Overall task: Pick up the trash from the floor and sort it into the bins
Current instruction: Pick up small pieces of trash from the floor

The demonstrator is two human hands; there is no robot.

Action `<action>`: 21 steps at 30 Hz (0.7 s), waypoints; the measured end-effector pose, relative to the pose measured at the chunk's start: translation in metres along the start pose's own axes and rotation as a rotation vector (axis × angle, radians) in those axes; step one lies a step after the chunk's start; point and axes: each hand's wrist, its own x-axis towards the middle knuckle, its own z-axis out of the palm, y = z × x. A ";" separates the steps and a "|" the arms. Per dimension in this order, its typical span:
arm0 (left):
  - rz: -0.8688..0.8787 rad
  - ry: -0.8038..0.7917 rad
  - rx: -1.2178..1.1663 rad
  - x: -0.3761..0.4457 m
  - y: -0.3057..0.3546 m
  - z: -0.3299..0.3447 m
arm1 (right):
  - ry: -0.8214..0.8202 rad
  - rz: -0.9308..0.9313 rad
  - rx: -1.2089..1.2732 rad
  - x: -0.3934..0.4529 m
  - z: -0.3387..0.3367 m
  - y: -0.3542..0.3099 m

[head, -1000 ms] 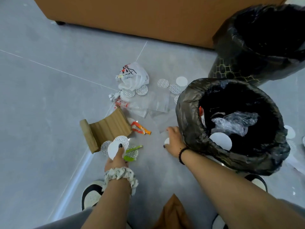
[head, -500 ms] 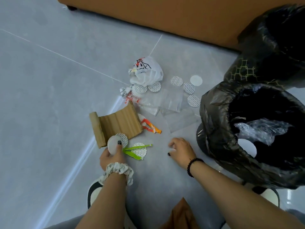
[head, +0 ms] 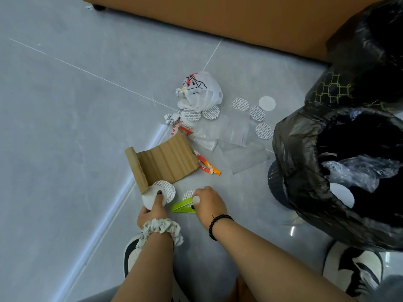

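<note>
From the head camera, my right hand (head: 208, 203) covers most of a white disc (head: 189, 194) by the green wrapper (head: 182, 207); it seems to pinch it. My left hand (head: 152, 211) grips two discs (head: 162, 194) touching the cardboard (head: 162, 163). The nearer bin (head: 305, 182) is cut off at right; bare floor (head: 65, 149) lies left.

Grey tiled floor (head: 65, 127), thin grout lines, glossy light streaks; brown furniture (head: 250, 22) along far edge.

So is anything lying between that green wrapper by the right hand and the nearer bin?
Nothing visible does. The green wrapper lies at the right hand, and bare floor runs from there to the nearer bin.
</note>
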 end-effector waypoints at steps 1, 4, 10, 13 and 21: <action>-0.013 0.012 -0.012 0.001 0.000 0.001 | 0.034 0.012 0.008 -0.002 -0.001 0.002; -0.019 0.024 -0.048 0.004 0.002 0.007 | 0.092 -0.028 0.007 -0.009 -0.001 0.004; -0.034 0.020 -0.065 0.000 0.000 0.010 | -0.062 -0.021 -0.002 -0.001 0.009 -0.004; -0.050 0.036 -0.061 0.002 0.000 0.008 | 0.007 0.013 -0.025 0.005 0.013 -0.005; -0.061 -0.012 -0.097 -0.005 -0.004 0.002 | -0.006 0.040 0.022 -0.008 -0.019 0.004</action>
